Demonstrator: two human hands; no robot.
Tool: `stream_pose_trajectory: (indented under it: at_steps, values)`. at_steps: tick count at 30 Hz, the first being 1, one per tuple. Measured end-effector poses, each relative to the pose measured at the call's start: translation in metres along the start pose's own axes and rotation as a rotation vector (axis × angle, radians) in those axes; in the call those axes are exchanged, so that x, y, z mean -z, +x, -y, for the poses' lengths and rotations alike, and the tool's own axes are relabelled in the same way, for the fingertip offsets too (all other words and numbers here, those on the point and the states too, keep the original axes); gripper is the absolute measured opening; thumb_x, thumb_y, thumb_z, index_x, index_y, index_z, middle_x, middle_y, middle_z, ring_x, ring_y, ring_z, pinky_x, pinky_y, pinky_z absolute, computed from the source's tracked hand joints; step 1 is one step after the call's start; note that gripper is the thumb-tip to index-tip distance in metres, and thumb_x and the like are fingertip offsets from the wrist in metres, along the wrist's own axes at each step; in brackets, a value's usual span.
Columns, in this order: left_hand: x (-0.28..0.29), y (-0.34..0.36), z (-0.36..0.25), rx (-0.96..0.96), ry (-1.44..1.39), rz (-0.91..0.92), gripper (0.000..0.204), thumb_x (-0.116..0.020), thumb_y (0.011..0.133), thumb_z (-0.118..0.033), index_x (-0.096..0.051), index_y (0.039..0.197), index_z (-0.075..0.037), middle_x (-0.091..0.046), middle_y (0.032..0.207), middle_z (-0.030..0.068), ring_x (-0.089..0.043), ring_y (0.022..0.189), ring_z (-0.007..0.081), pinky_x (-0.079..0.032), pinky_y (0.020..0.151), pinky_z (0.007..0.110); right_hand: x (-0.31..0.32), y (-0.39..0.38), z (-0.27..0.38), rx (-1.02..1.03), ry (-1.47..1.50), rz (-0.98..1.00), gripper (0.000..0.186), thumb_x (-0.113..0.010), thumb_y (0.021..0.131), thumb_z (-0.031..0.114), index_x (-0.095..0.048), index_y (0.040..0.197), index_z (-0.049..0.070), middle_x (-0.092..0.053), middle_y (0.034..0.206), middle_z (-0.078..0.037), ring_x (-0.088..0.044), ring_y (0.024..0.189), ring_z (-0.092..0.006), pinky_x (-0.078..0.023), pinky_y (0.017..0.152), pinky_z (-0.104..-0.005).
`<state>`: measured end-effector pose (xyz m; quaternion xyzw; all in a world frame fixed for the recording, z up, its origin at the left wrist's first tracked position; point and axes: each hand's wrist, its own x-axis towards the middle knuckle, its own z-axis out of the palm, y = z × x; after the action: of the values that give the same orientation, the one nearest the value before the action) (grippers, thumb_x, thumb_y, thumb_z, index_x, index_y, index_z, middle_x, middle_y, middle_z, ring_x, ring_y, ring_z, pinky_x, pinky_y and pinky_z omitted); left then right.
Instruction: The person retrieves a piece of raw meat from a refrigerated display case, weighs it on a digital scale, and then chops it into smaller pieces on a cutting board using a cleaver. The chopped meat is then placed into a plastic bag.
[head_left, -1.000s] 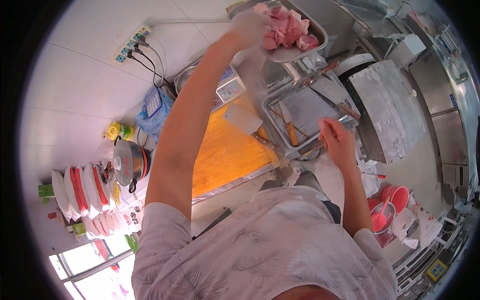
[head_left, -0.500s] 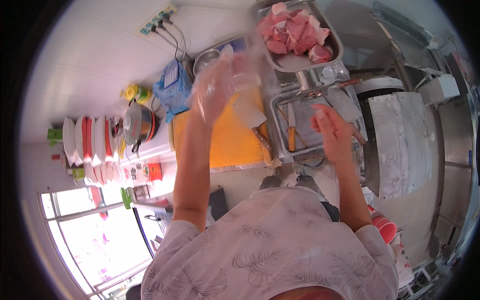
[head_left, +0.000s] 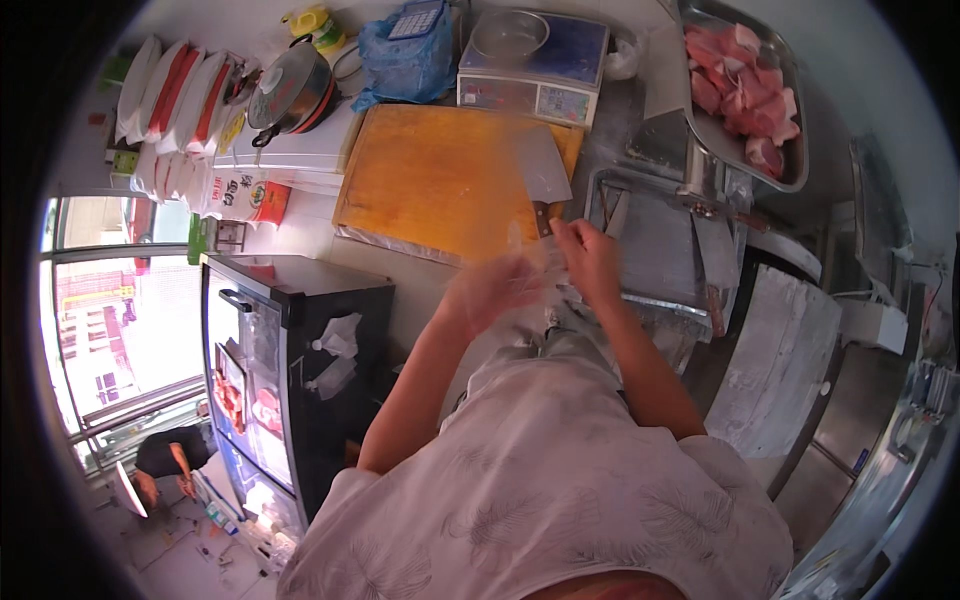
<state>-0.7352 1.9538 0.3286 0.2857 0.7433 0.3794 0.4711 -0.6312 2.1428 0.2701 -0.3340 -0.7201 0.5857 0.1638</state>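
Your left hand (head_left: 492,290) and right hand (head_left: 590,258) meet just in front of your chest, close together above the near edge of the counter. Between them is a thin clear plastic bag (head_left: 532,262), blurred and hard to make out. Your right fingers (head_left: 572,238) are curled closed, pinching its upper edge. Your left hand is smeared by motion, so you cannot tell whether its fingers are closed on the film or only lie against it.

Just beyond your right fingertips lies a cleaver (head_left: 541,170), its dark handle pointing back toward your knuckles and its broad blade resting on the orange cutting board (head_left: 430,180). The board spreads out beyond your left fingers, flat on the counter.

To the outer side of your right hand sits a steel tray (head_left: 655,245), with a second knife (head_left: 716,262) lying along its far side.

Beyond the board, past the cleaver's tip, stands a weighing scale (head_left: 535,62) with a shallow steel pan on top; a blue plastic bag (head_left: 405,60) is just beside it, on your left.

Farthest off, beyond your right hand and higher, a metal tray of raw pink meat (head_left: 745,85) is raised above the counter.
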Motion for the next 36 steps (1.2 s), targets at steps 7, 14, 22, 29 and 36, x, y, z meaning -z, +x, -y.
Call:
stream_pose_trajectory:
  at_steps: [7,14,22,29,36]
  values:
    - [-0.017,-0.001,0.001,0.088,-0.103,-0.293,0.022,-0.065,0.104,-0.005,-0.071,0.124,0.001,-0.075,0.122,0.0059,-0.07,0.115,0.0189,-0.054,0.098,0.033,-0.04,-0.005,-0.014,-0.249,0.117,0.422,0.025,-0.071,0.104,0.029,-0.073,0.097,0.005,-0.067,0.069,-0.003,-0.062,0.053,-0.0118,-0.05,0.051,-0.03]
    - [-0.024,-0.072,0.086,-0.103,-0.52,-0.476,0.027,-0.063,0.107,-0.006,-0.071,0.133,-0.002,-0.072,0.125,0.0061,-0.066,0.118,0.0153,-0.051,0.104,0.03,0.0,0.176,0.022,0.635,-0.706,-0.469,0.037,-0.063,0.098,0.001,-0.058,0.135,-0.001,-0.064,0.112,-0.025,-0.065,0.107,-0.0427,-0.051,0.095,-0.0529]
    - [-0.128,-0.186,0.186,0.456,-0.389,-0.594,0.03,-0.067,0.105,-0.02,-0.073,0.129,-0.004,-0.076,0.125,0.0162,-0.073,0.111,0.03,-0.057,0.099,0.041,0.021,0.395,-0.056,0.106,-1.237,0.253,0.038,-0.063,0.098,0.031,-0.078,0.122,0.006,-0.078,0.115,-0.02,-0.074,0.102,-0.0354,-0.06,0.089,-0.051]
    - [-0.257,-0.253,0.192,0.798,-0.733,-0.857,0.03,-0.069,0.102,-0.029,-0.08,0.111,-0.002,-0.08,0.097,0.0129,-0.075,0.087,0.0252,-0.06,0.08,0.041,0.061,0.382,-0.042,0.012,-1.263,0.13,0.024,-0.067,0.102,0.023,-0.078,0.097,0.001,-0.075,0.074,-0.016,-0.072,0.055,-0.0269,-0.058,0.046,-0.0422]
    - [-0.346,-0.299,0.225,0.756,-1.247,-1.378,0.037,-0.068,0.105,-0.036,-0.074,0.091,-0.003,-0.07,0.075,0.0037,-0.063,0.064,0.0121,-0.053,0.059,0.03,-0.135,0.109,-0.012,0.478,-0.686,0.642,0.038,-0.072,0.104,0.036,-0.077,0.104,-0.001,-0.079,0.095,-0.014,-0.074,0.086,-0.028,-0.057,0.082,-0.0452]
